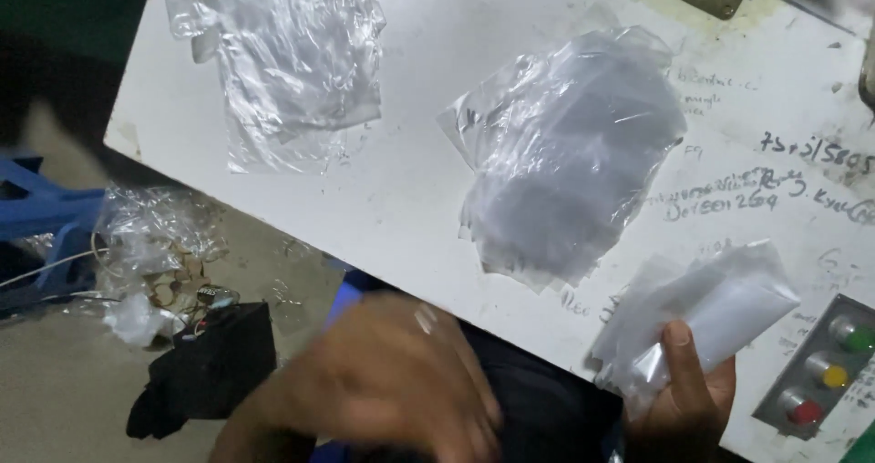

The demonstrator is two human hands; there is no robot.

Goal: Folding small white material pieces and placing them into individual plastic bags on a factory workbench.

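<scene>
White table [410,180], scuffed, ink scribbles, button panel [825,367] (green, yellow, red) at its edge. Two clear bag piles [565,153] on top. Right hand [684,395] pinches a white packet [706,308] over the table edge. Left hand [392,381] blurred, grip unclear. Plastic scraps [155,244] on the floor.

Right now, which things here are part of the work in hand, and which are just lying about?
In hand:
right hand gripping a white packet
left hand, blurred
stack of clear bags

Lying about:
crumpled clear plastic
button panel
black cloth on the floor
</scene>
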